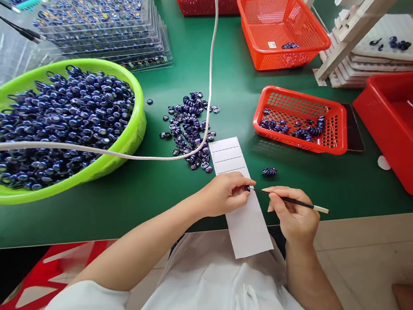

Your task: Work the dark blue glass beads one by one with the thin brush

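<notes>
My left hand pinches a small dark piece between thumb and fingertips, above a white paper strip ruled with black lines. My right hand grips a slim paintbrush with a black handle and pale end. The brush's fine tip points left and meets the small piece; whether it touches cannot be made out. Just beyond my right hand lies a short row of glossy dark-blue pieces. A loose pile of similar pieces spreads past the top of the strip.
A green basket heaped with dark-blue pieces stands left. On the right are a small red basket with some pieces, another red basket and a red bin. A white cable crosses the view. Clear trays are stacked behind.
</notes>
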Demonstrator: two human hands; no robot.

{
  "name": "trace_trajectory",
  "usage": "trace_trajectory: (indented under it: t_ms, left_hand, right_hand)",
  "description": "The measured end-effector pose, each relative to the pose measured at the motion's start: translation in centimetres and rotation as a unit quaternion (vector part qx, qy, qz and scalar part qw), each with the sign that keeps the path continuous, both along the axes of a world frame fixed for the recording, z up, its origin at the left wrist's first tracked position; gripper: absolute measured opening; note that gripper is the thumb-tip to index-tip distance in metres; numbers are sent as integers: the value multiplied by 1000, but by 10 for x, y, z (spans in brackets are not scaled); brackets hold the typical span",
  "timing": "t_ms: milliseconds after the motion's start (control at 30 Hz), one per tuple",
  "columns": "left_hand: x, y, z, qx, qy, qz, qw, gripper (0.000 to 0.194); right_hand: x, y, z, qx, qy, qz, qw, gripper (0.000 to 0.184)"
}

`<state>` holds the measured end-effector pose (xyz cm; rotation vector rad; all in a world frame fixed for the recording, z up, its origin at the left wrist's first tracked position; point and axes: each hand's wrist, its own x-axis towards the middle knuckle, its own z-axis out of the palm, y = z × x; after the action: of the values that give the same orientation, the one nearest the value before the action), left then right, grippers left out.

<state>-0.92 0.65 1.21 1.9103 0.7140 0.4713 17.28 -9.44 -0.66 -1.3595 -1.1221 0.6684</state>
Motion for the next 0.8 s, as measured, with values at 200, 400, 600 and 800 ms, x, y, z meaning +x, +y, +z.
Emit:
trace_trajectory:
  t_ms: [200,400,600,800]
  left_hand:
    - [0,0,0,-8,6,-3,1000,37]
    - [0,0,0,0,7,-2,1000,36]
    - [1,-2,-2,11,8,7,1000,33]
    - [2,-2,-1,-19,22,29,999,32]
  right_hand:
    - [1,0,-1,-2,-8,-3,1000,5]
    - [-1,1,1,3,-10,-7,1000,3]
    - [-2,0,-2,1,-20,-8,1000,3]
    - [6,0,-6,67,-26,102,992,25]
